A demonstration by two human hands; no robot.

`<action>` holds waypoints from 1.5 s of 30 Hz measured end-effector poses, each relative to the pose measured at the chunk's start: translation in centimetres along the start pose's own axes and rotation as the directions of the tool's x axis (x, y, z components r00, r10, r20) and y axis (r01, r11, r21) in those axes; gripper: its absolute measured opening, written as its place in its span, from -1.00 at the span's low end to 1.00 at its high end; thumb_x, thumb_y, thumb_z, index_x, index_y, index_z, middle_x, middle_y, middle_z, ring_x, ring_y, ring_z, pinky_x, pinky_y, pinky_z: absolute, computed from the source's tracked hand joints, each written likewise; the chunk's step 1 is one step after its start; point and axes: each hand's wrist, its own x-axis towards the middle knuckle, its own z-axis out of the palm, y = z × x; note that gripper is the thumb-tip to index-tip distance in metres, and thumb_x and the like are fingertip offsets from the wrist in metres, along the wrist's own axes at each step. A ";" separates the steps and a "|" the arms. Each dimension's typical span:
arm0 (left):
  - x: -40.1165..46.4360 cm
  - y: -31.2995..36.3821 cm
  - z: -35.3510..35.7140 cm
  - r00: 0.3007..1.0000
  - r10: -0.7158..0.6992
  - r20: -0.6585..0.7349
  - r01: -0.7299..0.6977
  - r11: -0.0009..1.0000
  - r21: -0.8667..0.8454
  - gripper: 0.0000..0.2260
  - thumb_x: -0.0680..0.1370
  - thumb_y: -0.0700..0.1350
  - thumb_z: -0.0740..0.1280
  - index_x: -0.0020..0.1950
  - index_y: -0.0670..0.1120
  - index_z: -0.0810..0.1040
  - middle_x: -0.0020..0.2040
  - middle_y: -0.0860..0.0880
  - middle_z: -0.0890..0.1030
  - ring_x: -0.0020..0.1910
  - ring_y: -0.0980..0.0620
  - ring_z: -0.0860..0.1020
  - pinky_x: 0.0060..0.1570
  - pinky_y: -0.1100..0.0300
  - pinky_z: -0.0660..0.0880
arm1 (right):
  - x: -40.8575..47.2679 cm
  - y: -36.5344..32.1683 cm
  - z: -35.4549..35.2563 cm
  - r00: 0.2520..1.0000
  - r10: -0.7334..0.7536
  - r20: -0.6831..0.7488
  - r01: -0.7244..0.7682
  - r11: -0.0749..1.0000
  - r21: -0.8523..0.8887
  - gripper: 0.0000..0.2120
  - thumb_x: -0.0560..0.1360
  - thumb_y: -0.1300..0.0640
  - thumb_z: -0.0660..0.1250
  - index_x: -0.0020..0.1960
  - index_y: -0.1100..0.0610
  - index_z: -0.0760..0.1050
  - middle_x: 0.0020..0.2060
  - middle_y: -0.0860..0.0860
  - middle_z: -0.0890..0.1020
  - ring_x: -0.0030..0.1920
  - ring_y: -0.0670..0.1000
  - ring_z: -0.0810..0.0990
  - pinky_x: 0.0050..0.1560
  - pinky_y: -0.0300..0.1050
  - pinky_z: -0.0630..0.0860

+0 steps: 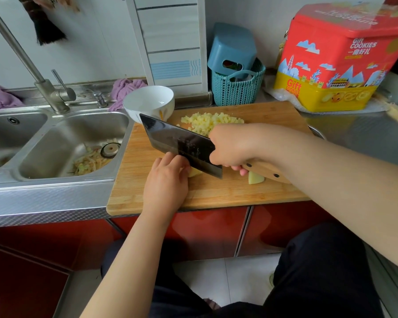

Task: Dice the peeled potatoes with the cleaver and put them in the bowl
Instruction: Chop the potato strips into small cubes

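Observation:
On the wooden cutting board (pixel 147 193) my left hand (pixel 167 180) holds down a peeled potato piece (pixel 195 172), mostly hidden under my fingers. My right hand (pixel 233 146) grips the wooden handle of the dark cleaver (pixel 179 143), whose blade stands against the potato piece right beside my left fingertips. A second potato chunk (pixel 256 178) lies under the handle. A heap of potato dice (pixel 210 122) sits at the back of the board. The white bowl (pixel 148 102) stands empty at the board's back left corner.
A steel double sink (pixel 55 154) with peelings around the drain is to the left, with a tap (pixel 41 86) behind it. A teal basket (pixel 237 88) and a red and yellow cookie tin (pixel 336 60) stand behind the board. Purple cloths lie by the sink.

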 end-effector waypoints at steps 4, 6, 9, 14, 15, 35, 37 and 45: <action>0.0 0.0 0.0 1.000 0.002 -0.007 -0.002 1.000 0.005 -0.97 0.52 -0.19 0.36 -0.05 -0.10 0.58 -0.09 -0.02 0.54 -0.14 -0.07 0.44 -0.21 0.13 0.34 | 0.7 -0.3 0.0 1.000 0.009 0.026 -0.008 0.999 -0.047 -0.83 0.58 0.30 0.15 -0.19 0.26 0.39 -0.44 0.15 0.51 -0.65 0.00 0.42 -0.57 -0.24 0.43; -0.1 0.0 -0.1 1.000 0.007 -0.011 -0.007 1.000 0.007 -0.97 0.52 -0.20 0.37 -0.06 -0.11 0.58 -0.09 -0.02 0.54 -0.15 -0.08 0.44 -0.21 0.13 0.33 | 1.0 -0.2 0.7 0.999 0.017 0.043 -0.015 0.998 -0.054 -0.86 0.58 0.32 0.13 -0.11 0.31 0.43 -0.45 0.17 0.52 -0.64 0.02 0.43 -0.59 -0.25 0.41; -0.1 0.0 -0.1 1.000 0.012 -0.014 -0.012 1.000 0.002 -0.98 0.52 -0.20 0.37 -0.07 -0.11 0.56 -0.08 -0.02 0.55 -0.14 -0.08 0.45 -0.23 0.11 0.35 | 1.1 0.4 1.6 0.999 0.027 0.027 -0.027 0.999 -0.024 -0.88 0.58 0.31 0.13 -0.08 0.30 0.41 -0.41 0.19 0.54 -0.56 0.06 0.46 -0.60 -0.28 0.40; -0.5 0.0 -0.2 0.999 -0.024 -0.035 0.023 0.999 -0.023 -0.97 0.53 -0.19 0.37 -0.10 -0.11 0.55 -0.08 0.02 0.55 -0.11 -0.03 0.47 -0.22 0.15 0.34 | 1.3 2.4 1.2 0.999 0.053 0.007 -0.054 0.979 0.199 -0.84 0.55 0.27 0.22 -0.20 0.28 0.45 -0.47 0.09 0.53 -0.51 0.01 0.44 -0.47 -0.16 0.50; -0.6 0.0 -0.2 0.999 -0.027 -0.045 0.026 0.999 -0.028 -0.97 0.53 -0.19 0.38 -0.10 -0.12 0.55 -0.09 0.02 0.55 -0.12 -0.03 0.47 -0.23 0.16 0.32 | 1.3 2.6 1.1 0.999 0.047 0.008 -0.047 0.975 0.216 -0.80 0.54 0.26 0.23 -0.26 0.27 0.45 -0.56 0.03 0.50 -0.55 -0.02 0.42 -0.47 -0.17 0.49; -0.5 -0.3 -0.3 1.000 0.015 -0.021 -0.016 0.999 -0.032 -0.96 0.52 -0.18 0.37 -0.09 -0.11 0.53 -0.09 0.02 0.50 -0.17 -0.01 0.47 -0.31 0.18 0.32 | 0.5 -0.6 0.6 1.000 -0.007 -0.003 0.007 1.000 -0.002 -0.82 0.59 0.31 0.15 -0.19 0.27 0.39 -0.43 0.16 0.51 -0.57 0.01 0.44 -0.53 -0.20 0.49; -0.5 -0.3 -0.3 1.000 0.011 -0.027 -0.011 0.999 -0.031 -0.96 0.52 -0.19 0.38 -0.10 -0.11 0.53 -0.11 0.01 0.50 -0.18 -0.01 0.47 -0.31 0.18 0.31 | 0.7 -0.6 0.9 1.000 0.007 0.023 -0.006 1.000 -0.030 -0.85 0.59 0.31 0.14 -0.11 0.32 0.43 -0.43 0.17 0.53 -0.58 0.03 0.45 -0.59 -0.26 0.44; -0.7 -0.4 -0.3 0.999 -0.016 -0.029 0.015 0.998 -0.056 -0.96 0.53 -0.17 0.38 -0.12 -0.11 0.55 -0.12 0.03 0.51 -0.23 0.03 0.46 -0.36 0.15 0.37 | 1.2 1.4 1.6 0.999 0.043 0.033 -0.048 0.984 0.171 -0.89 0.56 0.29 0.19 -0.09 0.31 0.44 -0.34 0.16 0.53 -0.46 0.04 0.45 -0.48 -0.18 0.49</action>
